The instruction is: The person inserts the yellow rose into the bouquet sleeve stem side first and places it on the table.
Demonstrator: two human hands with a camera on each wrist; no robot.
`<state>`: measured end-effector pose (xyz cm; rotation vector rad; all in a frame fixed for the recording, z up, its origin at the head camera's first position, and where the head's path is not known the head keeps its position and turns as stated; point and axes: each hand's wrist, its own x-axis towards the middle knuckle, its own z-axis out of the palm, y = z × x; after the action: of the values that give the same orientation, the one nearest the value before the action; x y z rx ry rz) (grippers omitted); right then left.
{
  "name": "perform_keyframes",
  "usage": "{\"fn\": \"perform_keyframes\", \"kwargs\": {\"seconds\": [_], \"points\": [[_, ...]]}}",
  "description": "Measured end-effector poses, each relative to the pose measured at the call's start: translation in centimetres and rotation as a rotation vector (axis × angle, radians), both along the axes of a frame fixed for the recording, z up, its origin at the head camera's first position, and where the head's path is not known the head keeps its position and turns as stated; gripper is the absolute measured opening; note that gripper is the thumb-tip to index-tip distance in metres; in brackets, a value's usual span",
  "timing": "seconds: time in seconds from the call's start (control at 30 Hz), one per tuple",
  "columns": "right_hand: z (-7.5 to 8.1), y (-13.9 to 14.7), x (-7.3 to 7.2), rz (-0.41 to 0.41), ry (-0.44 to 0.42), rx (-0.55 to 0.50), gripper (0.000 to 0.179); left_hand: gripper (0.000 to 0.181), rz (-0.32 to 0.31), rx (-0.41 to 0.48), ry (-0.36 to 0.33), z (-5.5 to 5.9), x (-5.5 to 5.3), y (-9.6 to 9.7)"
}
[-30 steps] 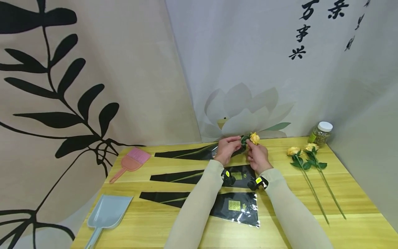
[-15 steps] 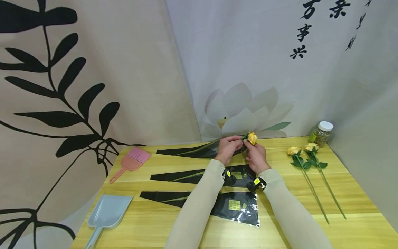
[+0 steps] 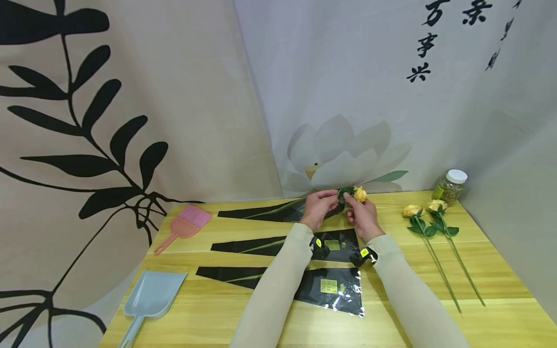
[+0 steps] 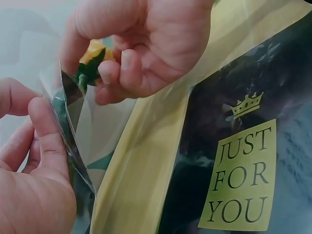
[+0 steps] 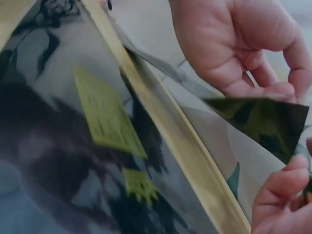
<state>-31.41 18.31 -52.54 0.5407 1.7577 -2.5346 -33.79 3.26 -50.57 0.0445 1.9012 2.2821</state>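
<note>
My left hand (image 3: pixel 319 209) pinches the mouth edge of a black tapered flower sleeve (image 3: pixel 278 211), the farthest of three; the left wrist view shows this edge between thumb and fingers. My right hand (image 3: pixel 363 216) grips a yellow rose (image 3: pixel 359 194) just below its bloom, at the sleeve's wide end. Green leaves show beside the fingers. The stem's lower part is hidden by the hands and sleeve. In the right wrist view, a dark sleeve flap (image 5: pixel 265 122) stands between both hands.
Two more black sleeves (image 3: pixel 348 241) lie nearer on the wooden table (image 3: pixel 435 333), one printed JUST FOR YOU. At right are two yellow roses (image 3: pixel 439 261) and a white-lidded jar (image 3: pixel 450 187). A pink brush (image 3: pixel 184 226) and a blue dustpan (image 3: pixel 152 295) lie left.
The right hand and rose shift slightly left, then back right, away from the left hand. My left hand stays nearly still at the sleeve's edge.
</note>
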Motion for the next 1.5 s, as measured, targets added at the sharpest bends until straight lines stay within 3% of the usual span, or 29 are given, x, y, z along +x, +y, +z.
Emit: {"fn": "perform_keyframes", "kwargs": {"seconds": [0.3, 0.53, 0.8, 0.97, 1.27, 1.5], "points": [[0.5, 1.2, 0.3, -0.049, 0.032, -0.015, 0.032, 0.026, 0.015, 0.012, 0.013, -0.1, 0.0, 0.1], [0.5, 1.3, 0.4, -0.053, 0.090, -0.020, 0.022, 0.024, 0.043, -0.051, 0.036, 0.0, 0.1, 0.0], [0.1, 1.8, 0.7, 0.051, 0.080, 0.000, 0.054, 0.023, 0.066, -0.099, 0.038, -0.1, 0.1, 0.0], [0.2, 1.7, 0.7, 0.079, 0.095, 0.005, 0.049, 0.024, 0.064, -0.079, 0.030, -0.2, 0.3, 0.1], [0.3, 1.5, 0.7, 0.110, 0.112, 0.113, 0.034, 0.023, 0.051, -0.091, 0.045, 0.0, 0.9, 0.3], [0.5, 1.1, 1.0, 0.072, 0.118, 0.215, 0.039, 0.023, 0.041, -0.157, 0.070, 0.0, 1.2, 0.2]]}}
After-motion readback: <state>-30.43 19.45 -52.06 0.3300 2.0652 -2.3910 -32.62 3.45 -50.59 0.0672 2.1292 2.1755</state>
